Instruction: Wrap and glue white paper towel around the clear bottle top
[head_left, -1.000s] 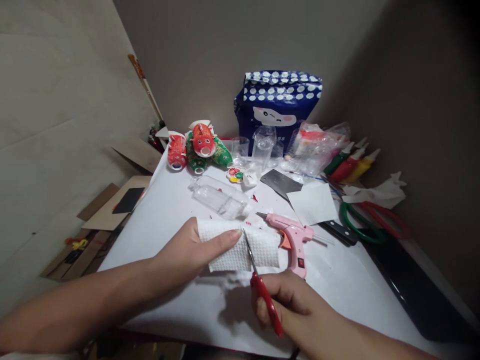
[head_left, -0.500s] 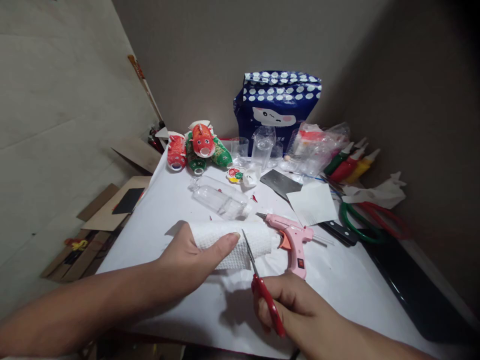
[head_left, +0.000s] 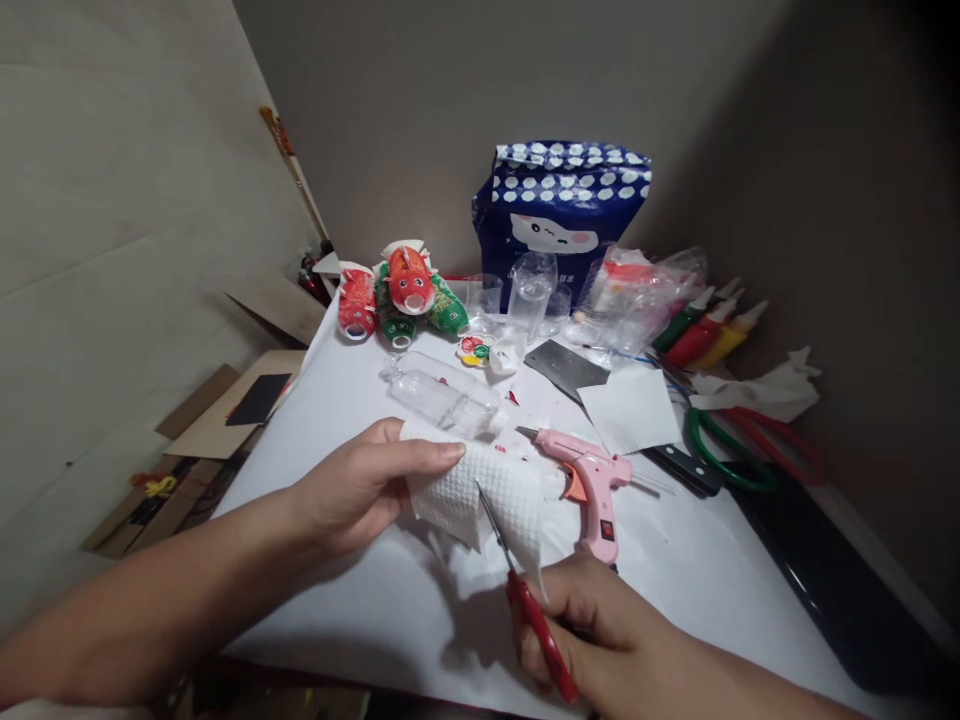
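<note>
Pinched between thumb and fingers of my left hand [head_left: 367,480] is a white textured paper towel [head_left: 442,495], held above the table. My right hand [head_left: 592,625] grips red-handled scissors [head_left: 536,630], whose blades reach into the lower edge of the towel. A slit runs up from that edge, and the towel's right part hangs down beside the blades. Just right of the towel a pink glue gun [head_left: 592,480] lies on its side. Behind the towel, a clear plastic bottle [head_left: 442,395] rests on the table.
Red and green fish figures [head_left: 409,280] sit at the back left. A blue bag [head_left: 566,225] stands behind clear cups [head_left: 532,290]. On the right are paint bottles [head_left: 705,330], green-handled scissors [head_left: 727,460], a white sheet [head_left: 630,410] and a long dark blade [head_left: 840,580].
The scissors have cut into the towel's lower edge, and its right part now droops. My left hand has lifted and tilted the towel slightly.
</note>
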